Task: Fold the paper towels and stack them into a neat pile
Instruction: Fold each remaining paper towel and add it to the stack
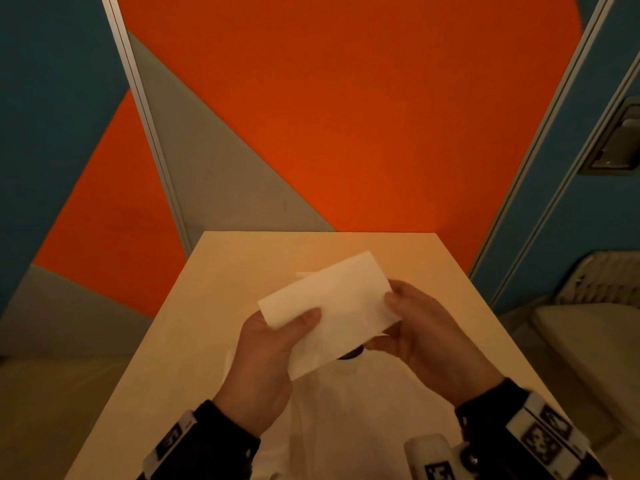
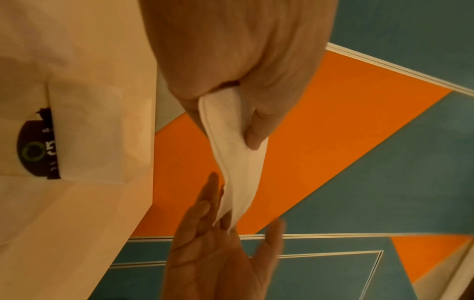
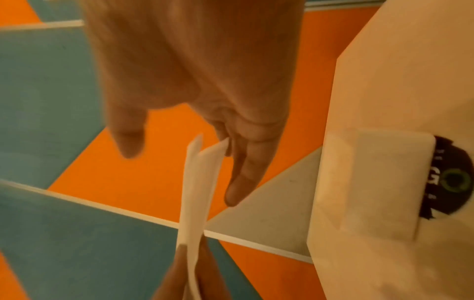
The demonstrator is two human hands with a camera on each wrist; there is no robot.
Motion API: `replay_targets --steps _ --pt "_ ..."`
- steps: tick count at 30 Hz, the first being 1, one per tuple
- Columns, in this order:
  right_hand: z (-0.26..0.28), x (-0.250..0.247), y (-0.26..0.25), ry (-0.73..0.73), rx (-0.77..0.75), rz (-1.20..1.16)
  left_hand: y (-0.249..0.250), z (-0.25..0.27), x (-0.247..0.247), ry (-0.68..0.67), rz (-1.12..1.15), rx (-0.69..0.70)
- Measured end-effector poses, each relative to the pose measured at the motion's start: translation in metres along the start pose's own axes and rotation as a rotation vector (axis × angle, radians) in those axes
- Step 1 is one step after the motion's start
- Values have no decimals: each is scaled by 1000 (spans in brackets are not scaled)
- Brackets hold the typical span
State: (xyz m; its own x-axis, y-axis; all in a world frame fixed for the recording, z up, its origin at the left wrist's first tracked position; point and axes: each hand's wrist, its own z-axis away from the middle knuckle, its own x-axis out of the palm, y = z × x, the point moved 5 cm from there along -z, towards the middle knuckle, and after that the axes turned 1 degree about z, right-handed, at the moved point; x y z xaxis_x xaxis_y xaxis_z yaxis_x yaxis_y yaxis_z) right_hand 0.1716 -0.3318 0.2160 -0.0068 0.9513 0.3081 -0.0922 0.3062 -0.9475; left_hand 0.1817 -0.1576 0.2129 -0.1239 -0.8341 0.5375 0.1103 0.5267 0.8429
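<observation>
Towel (image 1: 329,306), folded, held above table (image 1: 225,271) between both hands. Left hand (image 1: 266,362) pinches its near-left end, thumb on top. Right hand (image 1: 426,330) holds the right end, fingers loosely spread.

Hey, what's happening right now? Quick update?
Both hands, left and right, hold a folded paper towel above the table. Folded towel below. Nothing blocking.
</observation>
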Motion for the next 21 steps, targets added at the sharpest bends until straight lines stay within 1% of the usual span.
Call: replay_targets --steps 3,5,6,9,11,13,16,18,19,21 --pt "-4 2 -3 62 -48 215 -3 3 -1 -24 -4 -13" --pt "-9 -3 -19 58 -88 339 -3 3 -6 -94 -17 -79" --pt "-11 -4 -31 31 -108 406 -2 3 -9 -142 -36 -124" --pt "-17 4 -62 -138 -151 679 -2 0 -21 -238 -149 -219" --pt "-21 17 -73 -263 -160 883 -2 -1 -20 -273 -262 -214" --pt "-27 30 -76 -368 -144 1019 -2 0 -12 -274 -323 -173" --pt "-36 44 -70 -460 -112 1091 -4 1 -2 -215 -354 -109" --pt "-42 45 -62 -478 -89 1057 -6 1 -2 -154 -349 -92" --pt "-45 43 -56 -465 -74 1008 -8 0 -6 -119 -350 -89" --pt "-53 31 -39 -372 -6 854 -9 -2 -18 -41 -372 -87"
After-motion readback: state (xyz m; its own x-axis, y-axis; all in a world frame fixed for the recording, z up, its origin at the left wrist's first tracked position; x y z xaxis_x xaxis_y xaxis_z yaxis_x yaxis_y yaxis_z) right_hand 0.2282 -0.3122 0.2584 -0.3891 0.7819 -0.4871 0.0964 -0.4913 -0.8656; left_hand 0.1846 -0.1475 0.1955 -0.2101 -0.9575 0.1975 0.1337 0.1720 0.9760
